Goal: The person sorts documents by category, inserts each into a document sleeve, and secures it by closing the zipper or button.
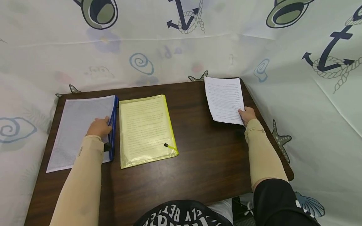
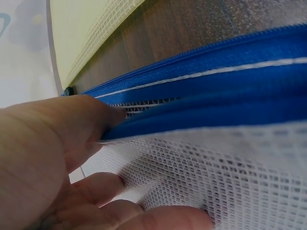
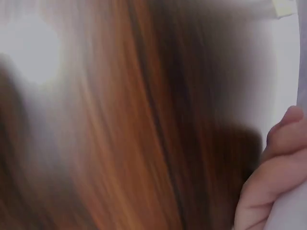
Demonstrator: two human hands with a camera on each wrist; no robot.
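Observation:
A white mesh zipper pouch with a blue zip edge (image 1: 82, 125) lies at the left of the table. My left hand (image 1: 99, 127) is over its right side. In the left wrist view the thumb reaches into the parted blue zip (image 2: 230, 105), and the curled fingers hold the mesh (image 2: 192, 167) from outside. A printed sheet of paper (image 1: 224, 99) is at the far right, tilted and partly raised. My right hand (image 1: 247, 115) grips its lower right edge, thumb on top. In the right wrist view, the fingers (image 3: 278, 177) curl around the paper's edge.
Beside the white pouch lies a yellow mesh zipper pouch (image 1: 147, 131) with lined, printed paper showing through. Its zip pull (image 1: 169, 146) rests on its lower right corner. All of this is on a dark wooden table (image 1: 198, 169), with a patterned cloth (image 1: 175, 53) behind.

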